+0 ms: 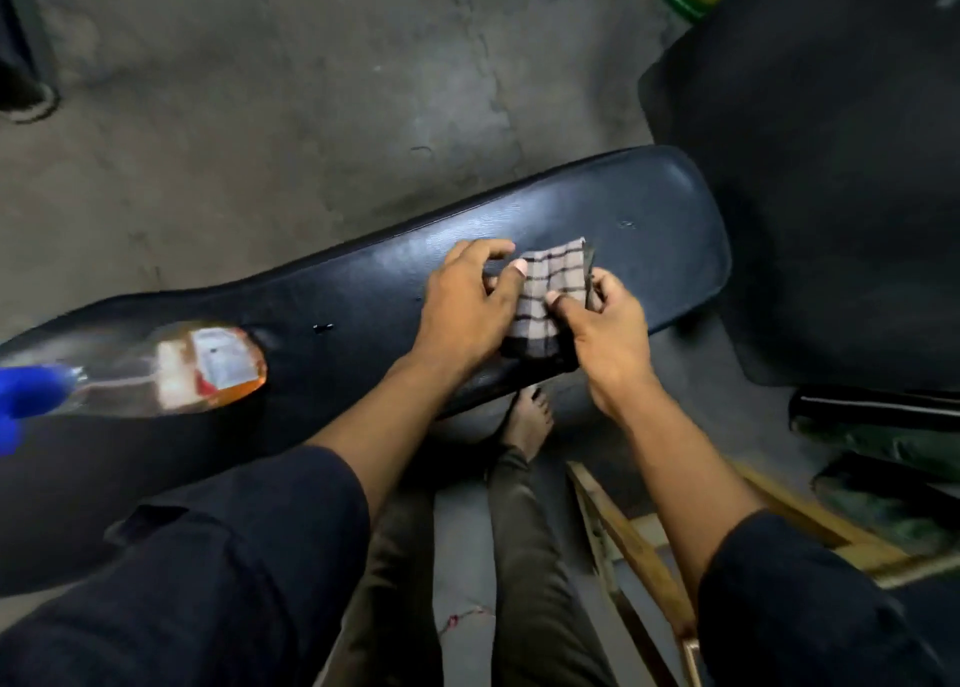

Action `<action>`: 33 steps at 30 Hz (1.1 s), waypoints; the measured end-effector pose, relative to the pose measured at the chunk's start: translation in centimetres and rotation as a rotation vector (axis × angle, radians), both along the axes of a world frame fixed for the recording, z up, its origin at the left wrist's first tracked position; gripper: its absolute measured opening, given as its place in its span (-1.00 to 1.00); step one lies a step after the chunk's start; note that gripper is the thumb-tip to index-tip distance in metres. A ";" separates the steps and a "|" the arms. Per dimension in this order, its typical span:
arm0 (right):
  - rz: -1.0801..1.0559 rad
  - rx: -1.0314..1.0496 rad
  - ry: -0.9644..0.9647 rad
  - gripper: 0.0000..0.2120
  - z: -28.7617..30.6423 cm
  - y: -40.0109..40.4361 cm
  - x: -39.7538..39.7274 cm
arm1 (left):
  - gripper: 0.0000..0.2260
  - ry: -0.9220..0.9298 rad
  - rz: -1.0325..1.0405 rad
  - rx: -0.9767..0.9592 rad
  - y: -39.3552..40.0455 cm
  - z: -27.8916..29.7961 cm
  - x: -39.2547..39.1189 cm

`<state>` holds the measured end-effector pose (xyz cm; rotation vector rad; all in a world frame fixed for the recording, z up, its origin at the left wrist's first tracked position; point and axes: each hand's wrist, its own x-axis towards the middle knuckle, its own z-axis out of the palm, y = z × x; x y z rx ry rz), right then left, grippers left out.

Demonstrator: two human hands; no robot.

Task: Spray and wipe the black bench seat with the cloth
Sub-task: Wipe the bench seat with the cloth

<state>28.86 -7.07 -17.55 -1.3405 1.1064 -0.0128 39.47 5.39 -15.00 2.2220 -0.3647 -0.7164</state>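
Gripping the checked cloth (545, 296) from both sides, the left hand (470, 312) pinches its near-left edge with the thumb on top while the right hand (605, 333) clamps the right edge between thumb and fingers; held so, the cloth looks to be getting folded or bunched into a pad for wiping, though that is my reading; it sits on the black bench seat (363, 291), toward the seat's right end, where the sheen suggests wet vinyl; the spray bottle (171, 369) lies on its side on the seat's left part, well apart from both hands, probably parked there to free them; counted: one cloth, one bottle with a blue trigger head, one seat, two hands, both on the cloth; one bare foot (527, 418) shows below the seat's edge.
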 end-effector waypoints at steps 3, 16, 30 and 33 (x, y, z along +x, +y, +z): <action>-0.046 -0.108 0.046 -0.78 -0.9 -4.4 0.0 | -0.63 -0.195 -0.344 0.145 -3.8 -1.9 0.4; 0.789 -0.983 0.366 -0.28 -7.5 -9.4 -1.2 | -0.40 -0.631 -0.616 0.376 -10.4 -11.6 0.9; 0.664 -1.075 0.268 -0.34 -8.8 -11.0 1.8 | -0.39 -0.677 -0.609 0.393 -10.4 -12.8 1.0; 0.658 -1.055 0.307 -0.27 -8.1 -11.2 -2.5 | -0.39 -0.679 -0.597 0.399 -10.7 -12.7 1.1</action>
